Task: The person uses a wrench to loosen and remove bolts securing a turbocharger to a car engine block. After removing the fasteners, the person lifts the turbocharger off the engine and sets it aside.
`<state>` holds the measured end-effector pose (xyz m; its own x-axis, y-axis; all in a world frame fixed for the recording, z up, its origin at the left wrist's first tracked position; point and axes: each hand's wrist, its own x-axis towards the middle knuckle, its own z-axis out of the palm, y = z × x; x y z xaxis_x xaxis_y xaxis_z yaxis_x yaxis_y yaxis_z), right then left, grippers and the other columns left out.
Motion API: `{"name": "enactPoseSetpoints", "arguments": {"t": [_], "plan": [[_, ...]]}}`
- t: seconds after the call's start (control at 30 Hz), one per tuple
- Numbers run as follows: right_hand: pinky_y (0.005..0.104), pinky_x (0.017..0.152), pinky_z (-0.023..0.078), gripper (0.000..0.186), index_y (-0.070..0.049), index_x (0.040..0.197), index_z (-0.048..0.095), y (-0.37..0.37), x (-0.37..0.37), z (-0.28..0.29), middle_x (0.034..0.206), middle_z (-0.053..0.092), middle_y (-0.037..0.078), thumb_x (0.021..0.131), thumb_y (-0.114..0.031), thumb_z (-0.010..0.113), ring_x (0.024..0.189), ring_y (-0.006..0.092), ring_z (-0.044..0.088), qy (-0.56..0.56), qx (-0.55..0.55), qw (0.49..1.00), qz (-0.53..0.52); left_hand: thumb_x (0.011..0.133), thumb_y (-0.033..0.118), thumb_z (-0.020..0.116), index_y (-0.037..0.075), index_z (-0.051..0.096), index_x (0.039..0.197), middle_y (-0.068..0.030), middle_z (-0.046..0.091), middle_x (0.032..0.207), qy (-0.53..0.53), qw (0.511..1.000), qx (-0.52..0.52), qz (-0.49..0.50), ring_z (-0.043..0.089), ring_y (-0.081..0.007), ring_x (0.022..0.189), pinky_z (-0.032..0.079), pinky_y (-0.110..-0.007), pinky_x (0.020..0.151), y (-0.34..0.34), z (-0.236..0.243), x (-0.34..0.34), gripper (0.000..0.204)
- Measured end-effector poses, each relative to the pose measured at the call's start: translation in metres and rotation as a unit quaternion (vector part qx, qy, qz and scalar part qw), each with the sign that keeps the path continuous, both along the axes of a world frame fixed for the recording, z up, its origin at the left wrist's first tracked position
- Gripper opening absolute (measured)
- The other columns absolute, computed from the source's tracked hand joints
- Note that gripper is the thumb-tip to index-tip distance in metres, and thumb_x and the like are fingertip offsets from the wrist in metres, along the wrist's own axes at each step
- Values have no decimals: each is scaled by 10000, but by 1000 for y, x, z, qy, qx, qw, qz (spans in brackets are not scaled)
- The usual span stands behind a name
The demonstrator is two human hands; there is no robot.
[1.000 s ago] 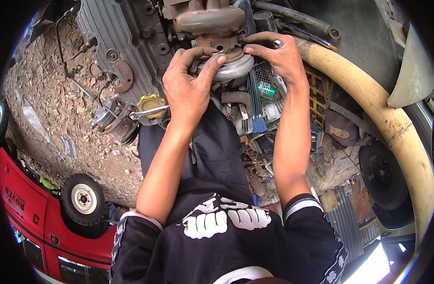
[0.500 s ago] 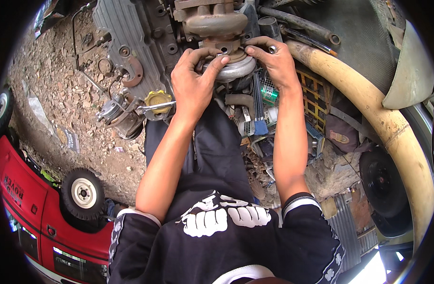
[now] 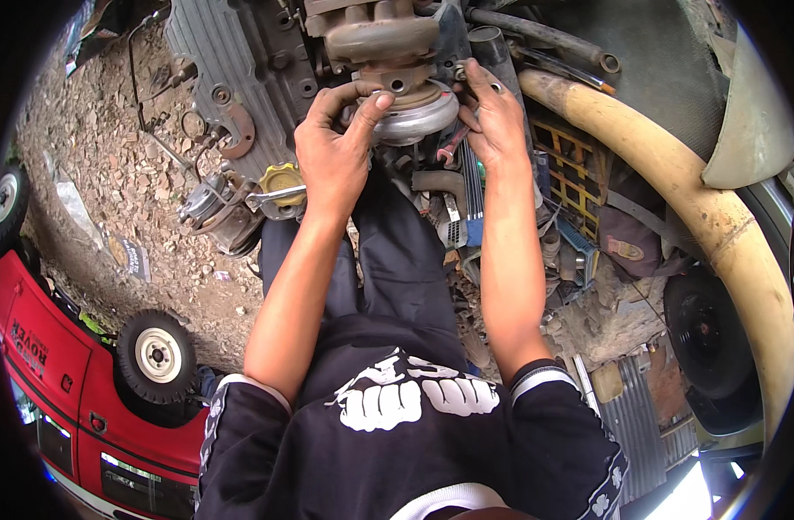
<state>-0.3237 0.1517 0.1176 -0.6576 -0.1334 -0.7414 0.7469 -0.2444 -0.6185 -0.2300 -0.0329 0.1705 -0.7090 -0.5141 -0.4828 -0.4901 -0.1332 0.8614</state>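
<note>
A rusty turbocharger with a silver round housing stands in front of me at the top middle. My left hand grips its left side, thumb and index finger closed at the collar above the housing. Just right of the housing is my right hand, its fingers curled and apart from the collar. Something small and metallic shows by its index fingertip; I cannot make out what it is. Below those fingers a red open-jawed tool, like a spanner, is partly visible. Whether the hand holds it is unclear.
A ribbed grey metal cover lies left of the turbocharger, near a yellow cap with a spanner across it. A thick bamboo pole curves along the right. Beneath my right arm are a yellow crate and loose parts. A red vehicle stands lower left.
My right hand has come off the collar and shifted to the right side of the housing, fingers curling. The red tool now shows beneath it. My left hand stays on the turbocharger.
</note>
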Motion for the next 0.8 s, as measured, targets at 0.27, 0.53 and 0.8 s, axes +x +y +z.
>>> {"name": "enactPoseSetpoints", "arguments": {"t": [0.27,0.53,0.8], "plan": [[185,443,310,371,-24,1159,665,-7,21,-1,962,688,37,951,-312,773,805,104,664,38,-34,988,-144,926,223,816,23,749,1056,28,658,877,63,993,74,62,569,-57,791,497,-211,734,-8,5,11,248],[185,419,286,304,-8,1156,643,-37,32,87,930,706,127,989,-246,732,594,61,545,206,123,949,-204,997,99,703,-48,671,1160,-85,729,951,80,987,125,66,695,-142,885,543,-275,848,-72,28,71,222],[193,474,307,138,-5,1050,691,-147,148,139,903,723,129,963,-103,732,538,40,450,78,90,993,18,959,91,752,-38,686,1138,-83,727,939,65,974,133,169,707,-157,856,582,-290,800,-160,28,190,230]]}}
